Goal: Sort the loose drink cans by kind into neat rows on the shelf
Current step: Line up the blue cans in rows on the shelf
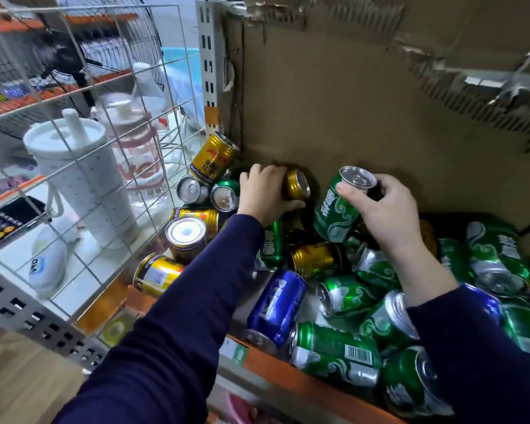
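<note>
Hands (265, 195) (386, 209) gripping cans (337, 211); cardboard (349, 117) behind, grid (104, 83) left.

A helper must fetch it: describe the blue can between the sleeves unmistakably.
Start at the shelf's orange front edge. Behind it, between the dark sleeves, the blue can lies on its side. Its neighbours are green; the other blue can is partly hidden by the right sleeve.

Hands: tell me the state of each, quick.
Left hand: closed, gripping a gold drink can.
Right hand: closed, holding a green drink can by its top.
</note>
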`<state>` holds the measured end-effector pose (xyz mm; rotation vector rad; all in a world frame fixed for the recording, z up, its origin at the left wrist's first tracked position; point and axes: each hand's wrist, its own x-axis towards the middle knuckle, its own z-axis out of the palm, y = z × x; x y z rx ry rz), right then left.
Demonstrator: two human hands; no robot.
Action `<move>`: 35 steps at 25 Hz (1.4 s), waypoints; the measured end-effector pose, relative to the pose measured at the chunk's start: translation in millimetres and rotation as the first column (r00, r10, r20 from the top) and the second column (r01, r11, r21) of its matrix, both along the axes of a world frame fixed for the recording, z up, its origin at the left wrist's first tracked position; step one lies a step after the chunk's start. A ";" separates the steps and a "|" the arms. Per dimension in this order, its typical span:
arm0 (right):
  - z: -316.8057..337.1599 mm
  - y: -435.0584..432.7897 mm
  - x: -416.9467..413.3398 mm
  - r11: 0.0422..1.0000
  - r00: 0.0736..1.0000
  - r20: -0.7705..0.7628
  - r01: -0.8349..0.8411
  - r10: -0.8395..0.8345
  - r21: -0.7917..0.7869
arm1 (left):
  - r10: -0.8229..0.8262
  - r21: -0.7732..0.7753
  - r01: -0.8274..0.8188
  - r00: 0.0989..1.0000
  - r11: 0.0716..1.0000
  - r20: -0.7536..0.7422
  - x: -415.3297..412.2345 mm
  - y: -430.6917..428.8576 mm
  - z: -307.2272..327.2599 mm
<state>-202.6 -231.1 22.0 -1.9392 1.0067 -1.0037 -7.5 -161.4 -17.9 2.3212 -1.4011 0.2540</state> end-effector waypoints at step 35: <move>-10.4 74.3 -597.4 0.879 0.864 0.211 0.474 -0.457 -0.039 | -0.682 -0.552 0.425 0.266 0.718 -0.681 -587.2 -10.5 -0.7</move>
